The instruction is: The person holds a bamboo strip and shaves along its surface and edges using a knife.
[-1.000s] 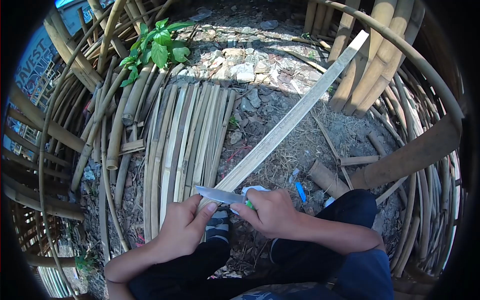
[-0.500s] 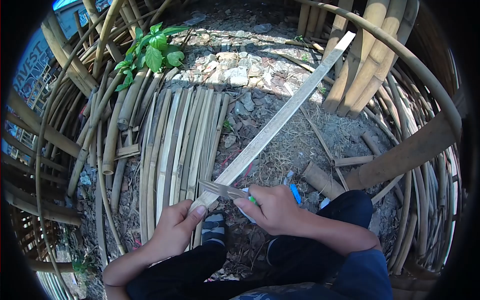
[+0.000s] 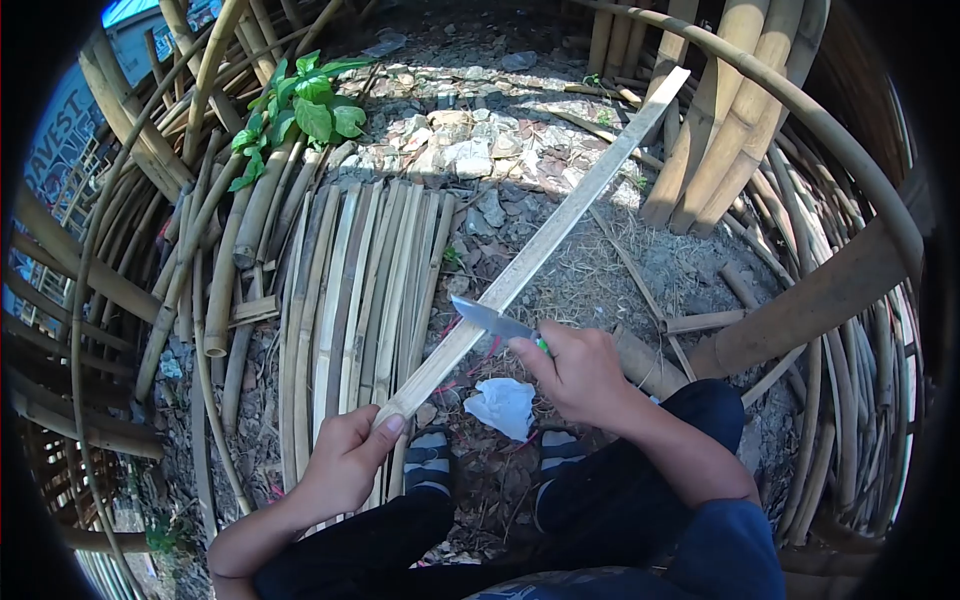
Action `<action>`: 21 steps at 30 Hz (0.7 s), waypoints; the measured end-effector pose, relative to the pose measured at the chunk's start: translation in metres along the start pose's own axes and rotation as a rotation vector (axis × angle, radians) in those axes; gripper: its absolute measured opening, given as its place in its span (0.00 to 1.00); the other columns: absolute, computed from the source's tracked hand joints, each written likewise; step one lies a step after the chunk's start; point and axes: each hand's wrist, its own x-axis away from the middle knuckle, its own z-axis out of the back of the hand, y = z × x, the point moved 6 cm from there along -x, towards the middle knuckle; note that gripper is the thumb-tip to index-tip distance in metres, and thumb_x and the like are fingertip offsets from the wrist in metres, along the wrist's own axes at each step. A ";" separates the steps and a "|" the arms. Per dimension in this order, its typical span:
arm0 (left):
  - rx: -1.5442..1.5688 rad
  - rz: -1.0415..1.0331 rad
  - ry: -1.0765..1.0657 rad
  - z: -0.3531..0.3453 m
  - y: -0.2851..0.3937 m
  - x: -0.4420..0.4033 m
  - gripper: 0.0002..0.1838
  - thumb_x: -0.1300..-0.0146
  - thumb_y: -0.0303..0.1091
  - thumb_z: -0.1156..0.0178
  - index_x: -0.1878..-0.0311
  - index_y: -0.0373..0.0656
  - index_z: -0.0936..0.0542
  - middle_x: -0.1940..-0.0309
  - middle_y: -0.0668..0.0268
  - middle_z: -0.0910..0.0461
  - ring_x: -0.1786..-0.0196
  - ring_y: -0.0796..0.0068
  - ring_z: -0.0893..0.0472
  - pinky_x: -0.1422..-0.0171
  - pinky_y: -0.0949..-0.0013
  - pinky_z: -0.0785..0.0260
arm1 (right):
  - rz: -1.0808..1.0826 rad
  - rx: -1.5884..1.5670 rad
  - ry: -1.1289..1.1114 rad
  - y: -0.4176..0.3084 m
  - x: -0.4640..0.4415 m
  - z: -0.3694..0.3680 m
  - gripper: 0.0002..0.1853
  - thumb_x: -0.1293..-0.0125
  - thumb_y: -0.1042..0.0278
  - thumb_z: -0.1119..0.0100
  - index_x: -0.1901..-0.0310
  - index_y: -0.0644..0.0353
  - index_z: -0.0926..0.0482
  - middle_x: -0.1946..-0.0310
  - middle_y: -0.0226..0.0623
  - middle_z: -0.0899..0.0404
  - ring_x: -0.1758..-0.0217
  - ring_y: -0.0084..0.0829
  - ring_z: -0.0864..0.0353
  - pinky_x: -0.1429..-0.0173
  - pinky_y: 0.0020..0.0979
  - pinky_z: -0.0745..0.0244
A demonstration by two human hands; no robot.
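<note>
My left hand (image 3: 350, 455) is closed round the near end of a long split bamboo strip (image 3: 560, 220), thumb on top. The strip slants up and away to the right, its far end close to the upright bamboo poles. In my right hand (image 3: 578, 372) is a knife (image 3: 492, 318) with a green-marked handle mostly hidden by my fingers. Its blade lies across the strip, a little beyond the left hand, with the tip poking out past the strip's left side. A row of split bamboo strips (image 3: 345, 300) lies on the ground beside my left hand.
Crumpled white plastic (image 3: 503, 406) lies between my feet. Bamboo poles (image 3: 745, 120) stand at the upper right, and a thick bamboo pole (image 3: 810, 290) slants in from the right. A leafy green plant (image 3: 312, 105) grows at the upper left, near stony ground (image 3: 470, 150).
My right hand has moved the knife up along the strip, away from my left hand. The strip's far end has shifted slightly left. The white plastic now shows fully.
</note>
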 end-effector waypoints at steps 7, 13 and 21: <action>0.061 0.032 0.011 0.002 0.001 0.005 0.22 0.23 0.45 0.46 0.69 0.36 0.25 0.83 0.76 0.35 0.77 0.87 0.39 0.75 0.71 0.46 | -0.084 0.141 0.070 0.021 -0.009 0.023 0.27 0.27 0.46 0.44 0.76 0.61 0.25 0.87 0.46 0.26 0.83 0.50 0.22 0.77 0.47 0.30; 0.134 0.067 -0.027 0.000 0.003 0.007 0.20 0.22 0.44 0.46 0.67 0.37 0.25 0.81 0.78 0.35 0.78 0.88 0.40 0.75 0.73 0.48 | -0.086 -0.092 -0.028 -0.004 0.002 0.007 0.26 0.26 0.47 0.45 0.75 0.63 0.24 0.87 0.47 0.26 0.82 0.50 0.21 0.75 0.48 0.28; 0.274 0.125 -0.107 -0.004 -0.007 0.008 0.19 0.22 0.44 0.46 0.66 0.39 0.25 0.82 0.79 0.37 0.81 0.89 0.42 0.78 0.75 0.52 | -0.095 -0.001 0.028 0.016 -0.004 0.017 0.28 0.26 0.44 0.47 0.74 0.63 0.23 0.86 0.48 0.24 0.81 0.52 0.20 0.74 0.50 0.26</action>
